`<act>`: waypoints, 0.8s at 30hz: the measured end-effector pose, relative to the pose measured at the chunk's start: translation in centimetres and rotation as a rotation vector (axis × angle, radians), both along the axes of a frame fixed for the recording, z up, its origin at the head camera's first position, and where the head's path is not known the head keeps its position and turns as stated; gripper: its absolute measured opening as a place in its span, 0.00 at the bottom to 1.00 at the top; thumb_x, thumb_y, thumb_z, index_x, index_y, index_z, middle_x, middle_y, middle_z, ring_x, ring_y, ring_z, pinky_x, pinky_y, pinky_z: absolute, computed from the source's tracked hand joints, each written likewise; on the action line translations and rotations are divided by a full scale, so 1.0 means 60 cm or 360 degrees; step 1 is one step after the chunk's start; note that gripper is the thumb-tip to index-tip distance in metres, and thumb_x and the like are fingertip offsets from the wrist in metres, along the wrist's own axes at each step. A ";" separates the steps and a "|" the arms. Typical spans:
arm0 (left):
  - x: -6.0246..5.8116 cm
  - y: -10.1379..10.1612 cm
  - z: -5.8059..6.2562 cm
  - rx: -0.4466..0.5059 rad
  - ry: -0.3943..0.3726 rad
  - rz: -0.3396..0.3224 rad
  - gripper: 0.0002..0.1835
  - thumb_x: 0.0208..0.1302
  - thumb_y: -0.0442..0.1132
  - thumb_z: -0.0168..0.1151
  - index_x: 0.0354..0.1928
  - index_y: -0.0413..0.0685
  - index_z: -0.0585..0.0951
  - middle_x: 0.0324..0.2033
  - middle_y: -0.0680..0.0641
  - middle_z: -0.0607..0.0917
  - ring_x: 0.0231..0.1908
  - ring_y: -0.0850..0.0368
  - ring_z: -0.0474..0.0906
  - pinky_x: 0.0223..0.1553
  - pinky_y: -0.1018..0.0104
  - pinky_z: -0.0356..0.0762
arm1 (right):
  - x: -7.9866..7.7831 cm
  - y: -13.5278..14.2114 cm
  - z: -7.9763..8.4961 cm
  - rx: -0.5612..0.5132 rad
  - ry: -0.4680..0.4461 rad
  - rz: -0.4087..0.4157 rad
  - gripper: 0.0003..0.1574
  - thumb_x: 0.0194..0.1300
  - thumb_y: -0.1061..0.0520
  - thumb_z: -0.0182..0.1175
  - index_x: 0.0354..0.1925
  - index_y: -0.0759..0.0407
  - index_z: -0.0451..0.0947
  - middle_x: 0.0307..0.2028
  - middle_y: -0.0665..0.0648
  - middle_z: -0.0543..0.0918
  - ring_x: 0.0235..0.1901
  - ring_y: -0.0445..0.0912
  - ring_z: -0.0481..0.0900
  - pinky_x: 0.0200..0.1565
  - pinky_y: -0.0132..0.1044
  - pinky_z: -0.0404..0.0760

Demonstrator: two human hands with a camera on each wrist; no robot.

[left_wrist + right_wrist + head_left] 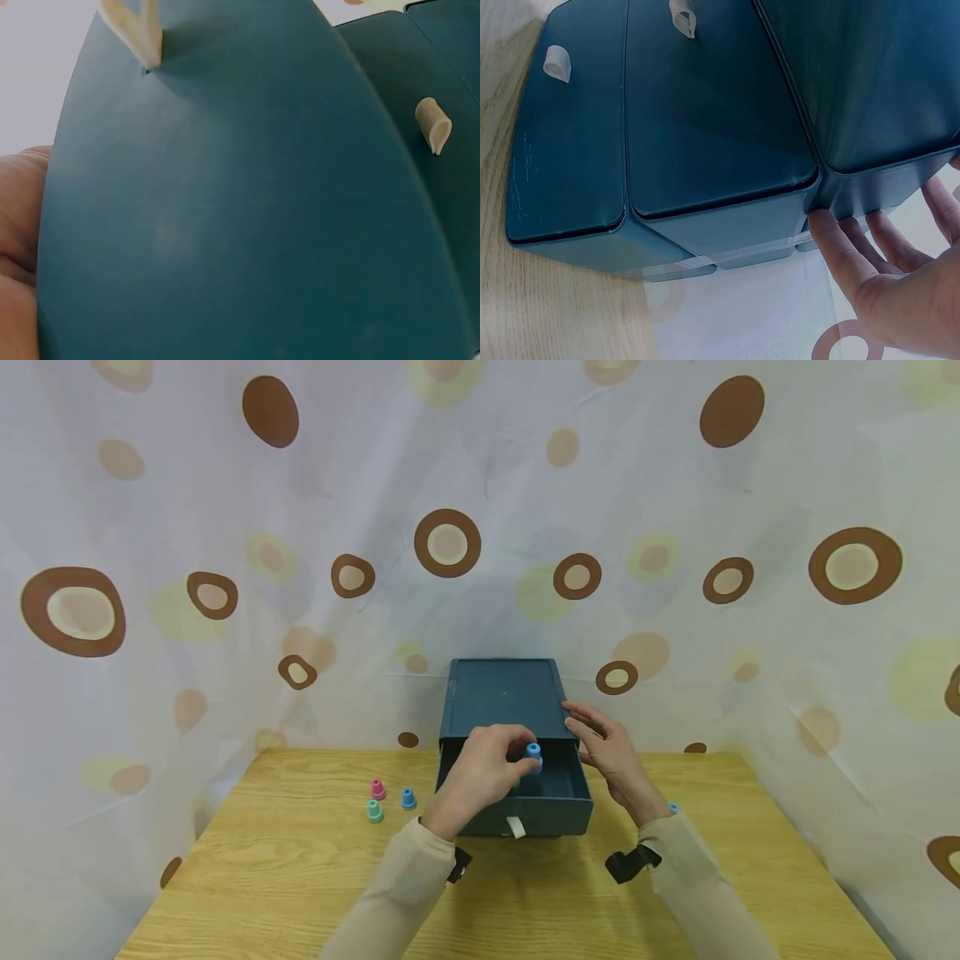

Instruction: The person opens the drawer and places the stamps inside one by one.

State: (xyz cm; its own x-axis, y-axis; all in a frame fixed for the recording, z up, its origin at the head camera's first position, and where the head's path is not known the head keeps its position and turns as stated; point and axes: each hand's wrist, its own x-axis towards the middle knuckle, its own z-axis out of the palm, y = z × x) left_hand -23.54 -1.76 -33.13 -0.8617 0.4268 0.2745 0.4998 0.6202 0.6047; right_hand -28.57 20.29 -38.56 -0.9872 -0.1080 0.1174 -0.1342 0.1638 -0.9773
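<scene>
A dark teal drawer unit [502, 693] stands against the curtain with its top drawer [555, 818] pulled out. Over this drawer my left hand [483, 768] pinches a small blue stepped plastic peg [533, 750] between thumb and fingers. Part of a green peg [516, 786] shows beneath that hand, inside the drawer. My right hand [611, 756] lies along the unit's right side; in the right wrist view its extended fingers [840, 251] touch the side wall. The left wrist view shows mostly the drawer front [247, 195], which hides the left fingertips and the peg.
Left of the unit, a pink peg [378, 789], a green peg [375, 812] and a blue peg [408, 799] stand on the wooden table [300, 868]. Another blue peg [673, 808] is partly behind the right wrist. Lower drawers [712, 97] with white pull loops are closed.
</scene>
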 end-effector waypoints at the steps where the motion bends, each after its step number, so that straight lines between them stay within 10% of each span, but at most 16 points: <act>1: -0.001 0.003 0.000 -0.0019 0.0004 -0.0002 0.13 0.65 0.42 0.66 0.50 0.50 0.84 0.39 0.52 0.87 0.33 0.64 0.81 0.37 0.70 0.78 | 0.000 0.001 0.000 0.0005 0.0003 0.0003 0.35 0.73 0.41 0.53 0.72 0.50 0.63 0.72 0.61 0.61 0.73 0.60 0.55 0.65 0.64 0.64; 24: -0.020 0.033 0.000 -0.0218 0.0003 -0.0001 0.11 0.63 0.40 0.68 0.46 0.48 0.86 0.36 0.51 0.89 0.28 0.66 0.81 0.32 0.73 0.78 | 0.002 0.002 0.000 -0.0012 0.0010 0.0000 0.35 0.73 0.41 0.53 0.72 0.51 0.63 0.72 0.62 0.60 0.74 0.60 0.55 0.65 0.64 0.64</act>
